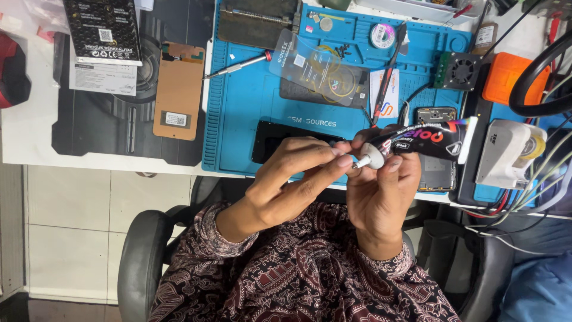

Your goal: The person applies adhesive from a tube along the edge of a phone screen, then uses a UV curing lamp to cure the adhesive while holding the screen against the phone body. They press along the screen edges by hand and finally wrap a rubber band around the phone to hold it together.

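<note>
Patterned maroon sleeves (286, 280) fill the bottom of the view, and both hands are up over the front edge of the blue rubber work mat (250, 113). Right hand (381, 197) has its grip closed around the black glue tube with a white nozzle (417, 142), holding it sideways, nozzle pointing left toward the other hand. Left hand (292, 179) comes in with thumb and forefinger pinched right at the thin tip of that nozzle; whether a cap or pin sits between the fingers is too small to tell.

Just beneath the hands a black phone (271, 140) lies flat on the mat. Further up the mat, a clear plastic film sheet (316, 68) rests over a dark panel, with a silver screwdriver (238, 65) just left of it and a black-and-red tool (388, 68) to the right. Off the mat's left edge sits a copper-brown rectangular display back (179, 89) on a dark pad. Over on the right of the white tabletop (24, 137), a small black fan (462, 71) and an orange block (503, 77).
</note>
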